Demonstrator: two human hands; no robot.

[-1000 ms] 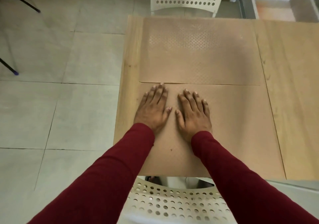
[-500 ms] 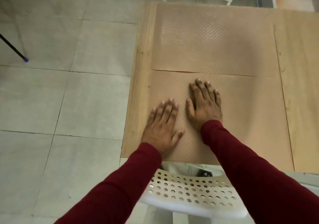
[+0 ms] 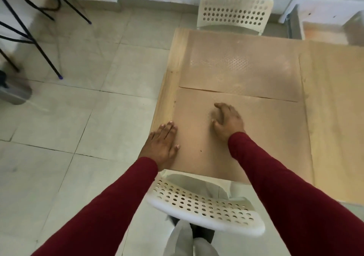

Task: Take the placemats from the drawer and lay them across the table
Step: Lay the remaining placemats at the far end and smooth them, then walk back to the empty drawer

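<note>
The left hand [image 3: 162, 144] is lying flat at the near left corner of the desk [image 3: 167, 90], its fingers straight and pressing on the left edge of the near mat [image 3: 266, 137]; its grip is open and holding nothing. The right hand [image 3: 228, 121] is resting further in on the same mat, its fingers loosely bent and blurred, so I cannot tell whether that grip is closing on anything. Both arms are wearing dark red sleeves [image 3: 295, 196]. The near mat is lying flat along the desk's near edge. A far mat [image 3: 240, 66], with a shiny diamond texture, is lying just beyond it, their long edges meeting. A white perforated chair [image 3: 204, 206] is standing under the near edge, and a second chair [image 3: 234, 12] is sitting at the far side. An open drawer [image 3: 331, 33] is showing at the upper right.
</note>
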